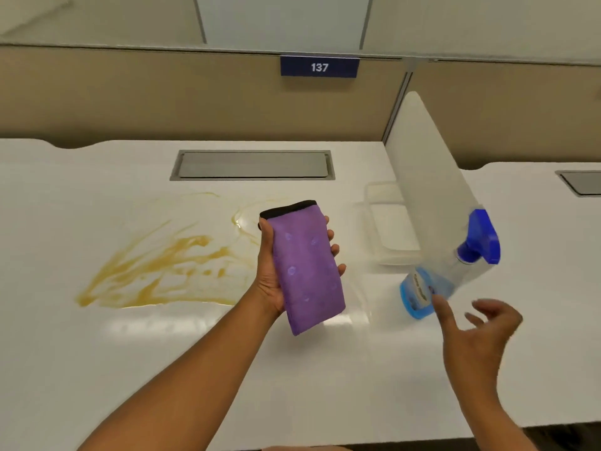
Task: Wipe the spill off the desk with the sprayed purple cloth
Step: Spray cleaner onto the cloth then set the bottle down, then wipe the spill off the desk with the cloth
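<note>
A folded purple cloth [305,271] with a black edge and several damp spots stands upright in my left hand [268,278], held above the white desk [97,369]. A yellow-brown smeared spill [162,268] spreads over the desk to the left of the cloth. My right hand [478,336] hovers with fingers spread just beside a clear spray bottle [455,268] with a blue trigger head, not gripping it. The bottle tilts to the right on the desk and looks blurred.
A white divider panel [426,177] rises behind the bottle, with a clear plastic tray [387,222] at its foot. A grey cable hatch [252,165] lies at the desk's back. A beige partition with a blue "137" sign [319,67] closes off the rear.
</note>
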A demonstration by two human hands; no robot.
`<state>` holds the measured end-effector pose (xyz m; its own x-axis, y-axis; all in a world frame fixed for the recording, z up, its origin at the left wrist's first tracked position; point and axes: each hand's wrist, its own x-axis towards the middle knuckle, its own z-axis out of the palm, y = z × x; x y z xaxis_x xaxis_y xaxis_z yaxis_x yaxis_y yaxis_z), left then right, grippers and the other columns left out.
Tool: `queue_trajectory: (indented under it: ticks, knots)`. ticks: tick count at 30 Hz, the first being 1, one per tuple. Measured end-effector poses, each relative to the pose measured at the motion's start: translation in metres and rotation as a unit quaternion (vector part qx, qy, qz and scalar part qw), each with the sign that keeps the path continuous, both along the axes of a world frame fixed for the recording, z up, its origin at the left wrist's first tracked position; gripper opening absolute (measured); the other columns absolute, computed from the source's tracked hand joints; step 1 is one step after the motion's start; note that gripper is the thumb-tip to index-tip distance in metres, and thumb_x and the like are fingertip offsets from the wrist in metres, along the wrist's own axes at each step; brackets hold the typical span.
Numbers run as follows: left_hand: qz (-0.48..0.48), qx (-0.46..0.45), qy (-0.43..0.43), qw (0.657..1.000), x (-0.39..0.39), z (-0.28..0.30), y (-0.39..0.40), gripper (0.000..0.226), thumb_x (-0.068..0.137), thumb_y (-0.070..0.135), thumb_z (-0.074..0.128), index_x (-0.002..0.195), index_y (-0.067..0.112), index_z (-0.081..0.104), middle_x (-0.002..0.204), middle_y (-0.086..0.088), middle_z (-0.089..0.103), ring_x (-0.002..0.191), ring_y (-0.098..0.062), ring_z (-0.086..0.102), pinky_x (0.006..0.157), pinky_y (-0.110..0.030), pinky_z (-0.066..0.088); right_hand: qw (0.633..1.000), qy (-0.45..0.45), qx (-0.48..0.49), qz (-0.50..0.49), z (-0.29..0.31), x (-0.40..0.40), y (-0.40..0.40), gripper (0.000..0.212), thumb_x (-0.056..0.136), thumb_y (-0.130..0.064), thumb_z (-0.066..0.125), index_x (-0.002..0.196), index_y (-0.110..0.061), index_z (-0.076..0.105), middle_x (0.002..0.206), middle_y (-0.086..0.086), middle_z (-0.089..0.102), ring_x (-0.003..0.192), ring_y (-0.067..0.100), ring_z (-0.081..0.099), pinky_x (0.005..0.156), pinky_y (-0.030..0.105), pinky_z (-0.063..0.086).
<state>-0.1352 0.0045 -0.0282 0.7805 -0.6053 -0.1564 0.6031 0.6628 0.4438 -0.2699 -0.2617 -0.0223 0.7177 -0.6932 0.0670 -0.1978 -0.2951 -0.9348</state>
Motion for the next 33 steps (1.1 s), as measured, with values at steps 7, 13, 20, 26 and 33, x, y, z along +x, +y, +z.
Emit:
queue_trajectory:
  ticks: [7,13,20,26,33]
  knots:
    - [0.076,0.023,0.032,0.996,-0.015,-0.010,0.062,0.114,0.064,0.087,0.077,0.148,0.014,0.057,0.127,-0.008,0.069,0.111,-0.030,0.068,0.112,-0.060,0.046,0.972,0.095,0.057,0.207,-0.031,-0.042,0.113,0.038,0.089,-0.013,0.078,0.090,-0.044,0.057,0.092,-0.016,0.067,0.089,0.010,0.066,0.068,0.005,0.046]
    - [0.186,0.089,0.089,0.975,-0.030,-0.016,0.135,0.103,0.069,0.092,0.068,0.132,0.011,0.072,0.123,-0.011,0.075,0.107,-0.033,0.074,0.110,-0.064,0.049,0.906,0.100,-0.014,0.411,-0.011,0.004,0.195,0.021,0.096,-0.014,0.071,0.103,-0.033,0.066,0.104,-0.021,0.070,0.104,0.005,0.066,0.088,0.026,0.054]
    - [0.274,0.220,0.193,0.916,-0.028,0.002,0.212,0.111,0.060,0.097,0.068,0.135,0.014,0.070,0.131,-0.012,0.072,0.108,-0.031,0.076,0.077,-0.052,0.065,0.855,0.047,-0.061,0.513,0.013,0.052,0.320,0.038,0.096,-0.033,0.070,0.133,-0.030,0.062,0.125,-0.021,0.063,0.114,0.000,0.061,0.090,0.013,0.049]
    - [0.284,0.219,0.208,0.910,-0.021,0.004,0.249,0.110,0.054,0.099,0.070,0.130,0.018,0.070,0.082,-0.008,0.076,0.068,-0.030,0.079,0.060,-0.052,0.066,0.906,0.078,0.002,0.415,0.010,0.068,0.407,0.036,0.084,-0.041,0.074,0.118,-0.035,0.062,0.106,-0.022,0.066,0.091,-0.007,0.067,0.056,0.011,0.054]
    - [0.298,0.437,0.157,0.834,-0.012,-0.009,0.271,0.041,0.109,0.032,0.050,0.148,0.033,0.061,0.145,-0.001,0.066,0.130,-0.030,0.065,0.113,-0.049,0.055,0.922,0.166,-0.069,0.343,-0.021,0.105,0.419,0.030,0.083,-0.029,0.073,0.108,-0.036,0.059,0.087,-0.026,0.064,0.082,-0.014,0.063,0.057,0.009,0.046]
